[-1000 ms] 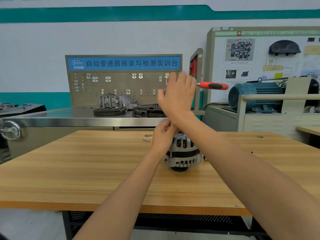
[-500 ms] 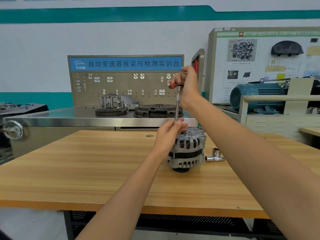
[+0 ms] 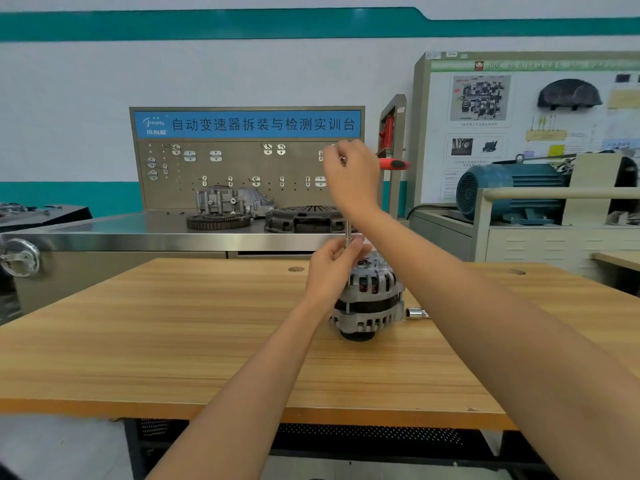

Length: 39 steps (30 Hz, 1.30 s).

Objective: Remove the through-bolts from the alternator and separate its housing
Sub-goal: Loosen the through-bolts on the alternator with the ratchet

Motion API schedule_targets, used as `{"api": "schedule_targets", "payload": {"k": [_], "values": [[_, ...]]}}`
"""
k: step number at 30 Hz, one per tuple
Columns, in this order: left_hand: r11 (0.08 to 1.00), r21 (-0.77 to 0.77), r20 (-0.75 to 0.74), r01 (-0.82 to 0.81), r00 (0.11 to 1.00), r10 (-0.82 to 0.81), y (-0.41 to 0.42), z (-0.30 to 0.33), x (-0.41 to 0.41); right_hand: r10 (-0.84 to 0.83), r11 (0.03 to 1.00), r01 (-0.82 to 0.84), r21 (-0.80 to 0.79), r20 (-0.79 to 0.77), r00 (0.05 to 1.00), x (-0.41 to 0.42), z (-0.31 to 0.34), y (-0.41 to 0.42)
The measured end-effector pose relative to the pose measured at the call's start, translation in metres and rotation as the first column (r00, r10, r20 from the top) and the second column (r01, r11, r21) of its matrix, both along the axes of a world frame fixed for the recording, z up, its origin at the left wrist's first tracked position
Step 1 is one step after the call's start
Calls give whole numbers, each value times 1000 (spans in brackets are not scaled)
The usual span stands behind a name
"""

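The alternator (image 3: 369, 299) stood upright mid-worktop (image 3: 173, 341). My left hand (image 3: 334, 268) pinched the extension (image 3: 348, 232) to keep it on the bolt; my right hand (image 3: 353, 178) gripped the ratchet (image 3: 393, 164) for turning.

An automotive training workshop: a tool pegboard (image 3: 242, 168) with a blue Chinese banner stands centre frame, gearbox parts (image 3: 232, 206) below it, a blue electric motor (image 3: 509, 192) and diagram board (image 3: 526, 109) at right.

A socket (image 3: 416, 312) lies just right of the alternator (image 3: 370, 299); the counter (image 3: 173, 341) left of it lies open.
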<state>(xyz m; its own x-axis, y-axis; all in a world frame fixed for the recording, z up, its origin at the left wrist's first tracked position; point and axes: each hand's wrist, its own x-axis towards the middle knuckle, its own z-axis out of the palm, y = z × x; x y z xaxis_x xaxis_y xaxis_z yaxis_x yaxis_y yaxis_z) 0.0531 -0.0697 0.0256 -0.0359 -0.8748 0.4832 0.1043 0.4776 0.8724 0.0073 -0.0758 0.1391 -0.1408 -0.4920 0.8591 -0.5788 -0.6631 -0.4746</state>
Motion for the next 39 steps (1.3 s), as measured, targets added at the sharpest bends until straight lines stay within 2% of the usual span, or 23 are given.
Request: {"api": "schedule_targets", "payload": {"k": [2,4,6,8,11,13,15,16,18,20,22,23,25,27,29,30,31,32,33,34,36,37,39], "values": [[999,9,16,35,999,-35,0,1,1,311,930,-353,100,297,903,-4,9,3],[998,17,20,66,998,-66,1,1,3,525,754,-650,91,511,680,-12,16,5],[997,14,33,80,996,-80,2,1,4,606,615,-786,58,603,519,-16,20,7],[997,12,38,83,996,-83,2,1,5,595,631,-774,52,609,525,-12,20,6],[998,8,56,62,996,-62,0,0,5,419,867,-492,83,413,808,-2,10,9],[999,-6,72,31,997,-31,-2,-1,5,-27,1000,27,-8,-3,1000,1,-4,8],[1000,-10,63,-9,998,10,-5,-3,5,-492,871,466,-159,-285,823,3,-14,5],[1000,-7,62,-24,998,24,-5,-3,5,-596,801,573,-175,-329,733,5,-16,4],[1000,-6,64,-22,998,23,-5,-4,5,-621,782,597,-180,-308,721,10,-14,4],[1000,-3,59,18,998,-17,-3,-2,5,-492,870,467,-156,-232,839,12,-7,6],[998,15,51,57,997,-58,-1,1,5,-128,991,128,-42,-3,992,9,4,6],[997,21,49,74,996,-75,0,2,5,85,996,-87,5,184,979,6,8,6],[995,20,50,98,994,-99,-1,2,5,394,887,-462,19,490,777,-5,14,4],[994,18,59,111,992,-112,0,1,5,560,705,-709,-14,625,544,-18,17,3],[993,20,63,119,991,-120,1,1,6,625,583,-810,-65,673,396,-24,18,3],[992,22,64,125,990,-126,1,1,6,619,601,-797,-61,667,415,-23,18,4],[991,26,63,131,989,-133,2,2,6,585,682,-731,-23,617,526,-19,16,4],[990,27,53,138,989,-139,2,2,6,479,820,-571,48,490,729,-16,13,5],[990,28,44,137,989,-138,2,2,6,261,954,-288,83,244,934,-13,7,5],[992,28,41,126,991,-127,1,2,6,-69,997,71,26,-58,996,-12,0,3],[996,17,43,90,995,-90,1,1,6,-589,803,567,-181,-388,709,-8,-13,1],[997,4,40,78,996,-78,1,1,5,-664,733,645,-214,-428,613,-5,-15,2],[997,1,34,71,997,-71,2,1,4,-645,755,622,-207,-404,649,0,-11,4]]}}
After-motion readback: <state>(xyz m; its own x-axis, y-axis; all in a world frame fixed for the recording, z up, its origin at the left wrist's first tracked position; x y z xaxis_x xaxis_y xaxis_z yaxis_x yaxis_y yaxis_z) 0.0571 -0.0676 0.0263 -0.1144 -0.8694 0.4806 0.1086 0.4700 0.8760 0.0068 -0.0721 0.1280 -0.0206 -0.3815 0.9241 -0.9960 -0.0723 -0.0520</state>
